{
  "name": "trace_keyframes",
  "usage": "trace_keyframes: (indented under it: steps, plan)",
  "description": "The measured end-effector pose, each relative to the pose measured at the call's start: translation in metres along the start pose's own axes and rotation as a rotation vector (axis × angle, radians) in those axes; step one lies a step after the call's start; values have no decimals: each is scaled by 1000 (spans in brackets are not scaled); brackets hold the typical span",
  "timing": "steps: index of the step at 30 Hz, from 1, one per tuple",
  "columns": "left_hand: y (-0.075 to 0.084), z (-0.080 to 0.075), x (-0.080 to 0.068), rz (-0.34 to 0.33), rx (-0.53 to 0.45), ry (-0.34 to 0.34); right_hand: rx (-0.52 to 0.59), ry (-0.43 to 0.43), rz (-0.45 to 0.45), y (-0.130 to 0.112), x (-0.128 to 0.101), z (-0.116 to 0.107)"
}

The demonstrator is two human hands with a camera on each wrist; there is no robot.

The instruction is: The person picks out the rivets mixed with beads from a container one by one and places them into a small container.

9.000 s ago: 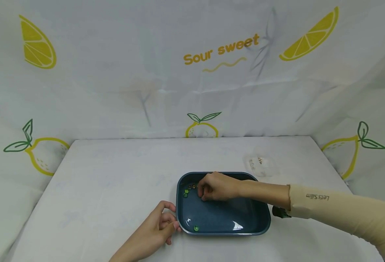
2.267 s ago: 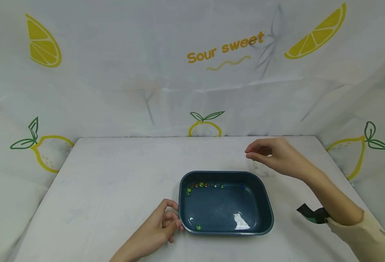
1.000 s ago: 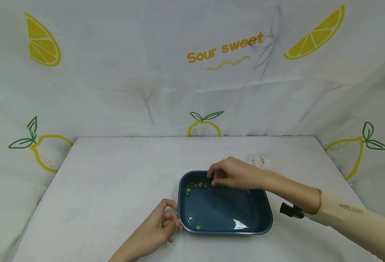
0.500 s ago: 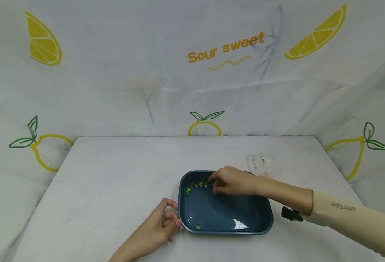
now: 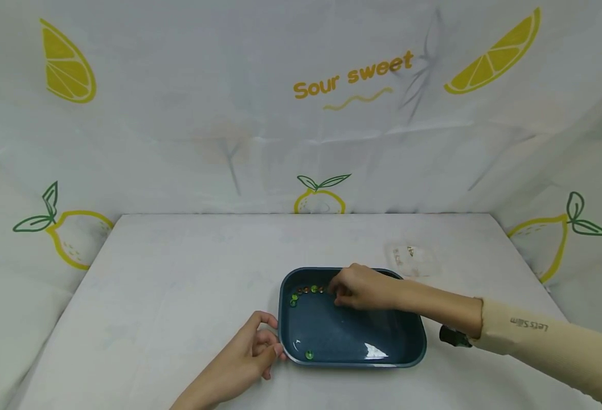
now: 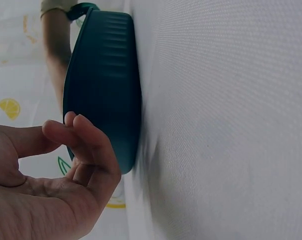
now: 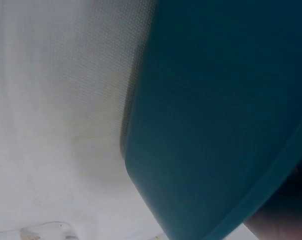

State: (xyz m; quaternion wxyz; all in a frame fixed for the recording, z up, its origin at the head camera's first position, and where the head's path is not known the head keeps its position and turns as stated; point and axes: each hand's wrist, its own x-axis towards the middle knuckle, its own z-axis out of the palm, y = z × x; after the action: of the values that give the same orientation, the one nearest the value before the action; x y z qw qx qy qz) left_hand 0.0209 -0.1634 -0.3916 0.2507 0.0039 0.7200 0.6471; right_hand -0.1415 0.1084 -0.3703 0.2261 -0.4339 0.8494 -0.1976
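Observation:
A dark blue rectangular tray (image 5: 352,336) lies on the white-covered table. Along its far left inside edge runs a curved row of small glassy beads (image 5: 306,290), green and amber, with one more green bead (image 5: 309,355) near the front left corner. My right hand (image 5: 364,287) reaches into the tray, its bent fingers pointing down at the right end of that row. Those fingertips are partly hidden, and I cannot tell if they pinch a bead. My left hand (image 5: 244,356) rests against the tray's left wall, fingers loosely bent, as the left wrist view also shows.
A clear plastic box (image 5: 412,261) with small gold-coloured bits stands behind the tray's right corner. A dark device (image 5: 454,336) sits at my right wrist, below a cream sleeve (image 5: 531,327). A lemon-printed cloth (image 5: 203,114) hangs behind the table.
From above the clear box, my right hand has come left and down into the tray, over the bead row. During the last half second it shifts only slightly. My left hand stays put.

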Motion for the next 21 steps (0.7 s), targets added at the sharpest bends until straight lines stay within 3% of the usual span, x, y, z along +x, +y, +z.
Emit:
trace_keyframes:
  steps: [21]
  plan:
    - [0, -1, 0, 12, 7, -5, -202, 79, -50, -5, -3, 5]
